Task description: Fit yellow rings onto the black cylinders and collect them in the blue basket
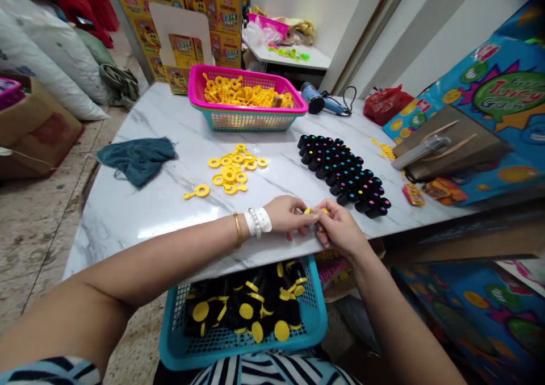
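My left hand and my right hand meet near the front edge of the white marble table. Both are closed around a small yellow ring piece held between the fingertips; anything else inside them is hidden. A loose pile of yellow rings lies just beyond my left hand. Rows of black tubes with coloured tops lie beyond my right hand. Below the table edge, a blue basket holds several black tubes with yellow caps.
A pink and blue basket full of yellow rings stands at the back. A dark green cloth lies at left, a blue tool with a cord and a red bag at right. Colourful boxes crowd the right.
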`<state>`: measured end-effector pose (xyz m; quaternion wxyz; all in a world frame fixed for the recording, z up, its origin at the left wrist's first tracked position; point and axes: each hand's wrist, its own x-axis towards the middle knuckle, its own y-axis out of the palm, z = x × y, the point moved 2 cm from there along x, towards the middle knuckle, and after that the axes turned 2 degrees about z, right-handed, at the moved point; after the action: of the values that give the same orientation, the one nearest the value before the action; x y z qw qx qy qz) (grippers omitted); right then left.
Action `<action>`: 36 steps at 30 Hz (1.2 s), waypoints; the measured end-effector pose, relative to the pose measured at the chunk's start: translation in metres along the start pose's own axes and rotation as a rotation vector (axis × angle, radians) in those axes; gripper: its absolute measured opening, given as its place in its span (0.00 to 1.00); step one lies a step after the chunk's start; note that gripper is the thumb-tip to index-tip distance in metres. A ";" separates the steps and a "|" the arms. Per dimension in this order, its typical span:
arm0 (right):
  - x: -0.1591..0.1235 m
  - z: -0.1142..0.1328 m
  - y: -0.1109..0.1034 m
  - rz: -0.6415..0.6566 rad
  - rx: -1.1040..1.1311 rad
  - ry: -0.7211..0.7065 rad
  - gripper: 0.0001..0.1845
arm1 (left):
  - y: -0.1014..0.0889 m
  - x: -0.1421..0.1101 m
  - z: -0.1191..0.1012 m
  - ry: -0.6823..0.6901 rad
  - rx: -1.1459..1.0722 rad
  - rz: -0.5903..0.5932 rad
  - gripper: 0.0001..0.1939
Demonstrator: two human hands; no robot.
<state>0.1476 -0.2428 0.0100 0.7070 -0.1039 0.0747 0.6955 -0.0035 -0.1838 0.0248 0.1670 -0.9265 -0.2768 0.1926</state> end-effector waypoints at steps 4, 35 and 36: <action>-0.004 -0.002 0.002 -0.062 -0.005 -0.002 0.18 | 0.005 0.005 -0.003 -0.122 -0.277 -0.001 0.13; 0.010 0.023 -0.007 0.214 -0.154 0.092 0.17 | 0.005 -0.009 -0.011 0.106 0.429 -0.231 0.17; 0.008 0.024 -0.005 0.173 -0.186 0.069 0.17 | 0.005 -0.008 -0.013 0.087 0.446 -0.240 0.18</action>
<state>0.1521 -0.2296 0.0313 0.6287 -0.1860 0.0428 0.7539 -0.0014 -0.1950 0.0356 0.4005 -0.8348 -0.3280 0.1874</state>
